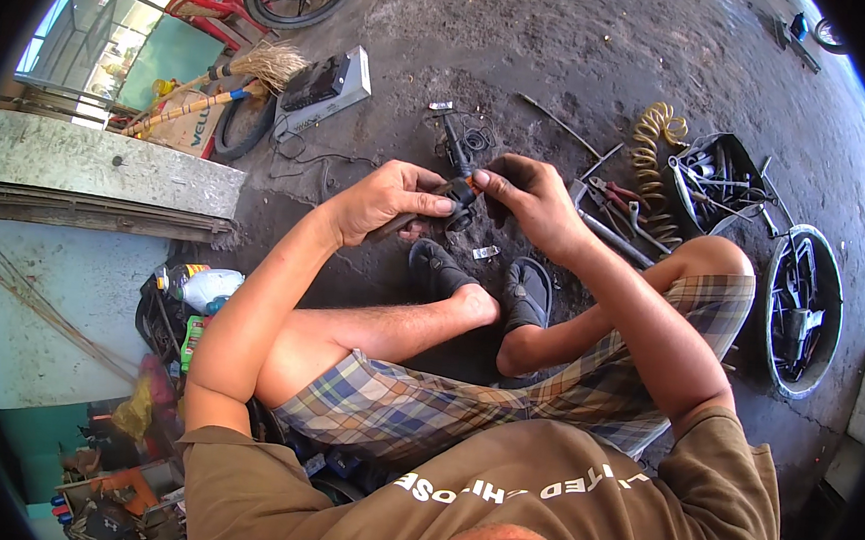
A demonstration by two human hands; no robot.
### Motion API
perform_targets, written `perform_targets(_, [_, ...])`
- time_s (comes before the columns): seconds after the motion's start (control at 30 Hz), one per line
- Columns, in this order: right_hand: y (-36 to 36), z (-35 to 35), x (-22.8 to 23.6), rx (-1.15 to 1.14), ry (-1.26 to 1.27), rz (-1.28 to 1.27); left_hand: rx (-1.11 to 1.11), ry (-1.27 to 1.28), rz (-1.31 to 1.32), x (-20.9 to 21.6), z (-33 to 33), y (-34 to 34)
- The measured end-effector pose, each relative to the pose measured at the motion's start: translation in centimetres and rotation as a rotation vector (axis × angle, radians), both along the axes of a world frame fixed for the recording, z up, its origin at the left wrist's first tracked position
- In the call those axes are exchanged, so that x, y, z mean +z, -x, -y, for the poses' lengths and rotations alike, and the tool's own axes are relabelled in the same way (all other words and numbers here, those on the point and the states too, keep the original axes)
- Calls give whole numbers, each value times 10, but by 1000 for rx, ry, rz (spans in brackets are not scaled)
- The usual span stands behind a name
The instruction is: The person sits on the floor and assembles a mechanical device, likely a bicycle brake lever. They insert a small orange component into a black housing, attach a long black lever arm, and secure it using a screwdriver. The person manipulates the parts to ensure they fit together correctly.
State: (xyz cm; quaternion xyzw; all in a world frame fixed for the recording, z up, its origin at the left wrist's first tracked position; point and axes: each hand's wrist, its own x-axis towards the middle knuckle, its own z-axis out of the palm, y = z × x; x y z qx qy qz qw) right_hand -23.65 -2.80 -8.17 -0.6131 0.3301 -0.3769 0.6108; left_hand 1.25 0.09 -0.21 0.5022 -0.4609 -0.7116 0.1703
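Between my two hands is a black part with a long narrow shaft and an orange section (461, 190); its exact kind I cannot make out. My left hand (387, 205) is closed on its near left side, thumb stretched along it. From the right, my right hand (536, 199) pinches it by the orange section, thumb on top. The fingers hide much of its middle. A thin dark cable (479, 139) lies looped on the ground just beyond. Below the hands are my two feet in dark sandals (528, 292).
To the right lie red-handled pliers (614, 190), a coiled yellow hose (650, 145), a tray of tools (672, 176) and a round basin (772, 324) of metal parts. At the far left stand a grey box (356, 79), a broom (266, 66) and a tyre (230, 130).
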Motion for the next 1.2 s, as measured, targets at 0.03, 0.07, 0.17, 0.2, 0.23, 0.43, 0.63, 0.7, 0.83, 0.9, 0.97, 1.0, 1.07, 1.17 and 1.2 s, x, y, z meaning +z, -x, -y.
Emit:
perform_targets(0.03, [1,0,0,-5,16,-62,-30,51,55,0,0,1])
perform_targets(0.07, [2,0,2,-10,33,-124,-59,103,109,-1,-1,2])
perform_targets(0.17, [2,-2,2,-14,59,-161,-135,192,214,3,-1,5])
perform_targets(0.2, [2,-2,1,-14,64,-149,-122,257,245,5,-2,7])
perform_targets(0.23, [2,-2,1,-16,74,-156,-110,322,275,7,-5,11])
perform_targets(0.43, [0,-3,0,-35,103,-189,-135,639,444,1,-9,10])
perform_targets(0.63, [3,-3,2,12,88,-200,-211,628,584,12,-7,13])
perform_targets(0.7, [4,-3,8,63,44,-193,-194,558,497,10,-5,4])
perform_targets(0.83, [0,-6,3,81,83,-12,-157,263,341,10,-1,-8])
perform_targets(0.9, [-5,-7,-5,56,167,94,-139,197,326,11,-1,-9])
perform_targets(0.97, [-5,-6,-7,26,279,83,-140,212,329,11,-2,-10])
perform_targets(1.0, [-6,-6,-5,12,334,77,-141,243,308,11,-2,-10])
perform_targets(1.07, [-7,-11,2,8,154,89,-141,304,269,11,-3,-10])
perform_targets(1.17, [-1,-8,12,93,5,-106,-219,431,309,3,-3,-14])
perform_targets(1.2, [1,-6,13,134,-23,-207,-221,424,317,3,-3,-15])
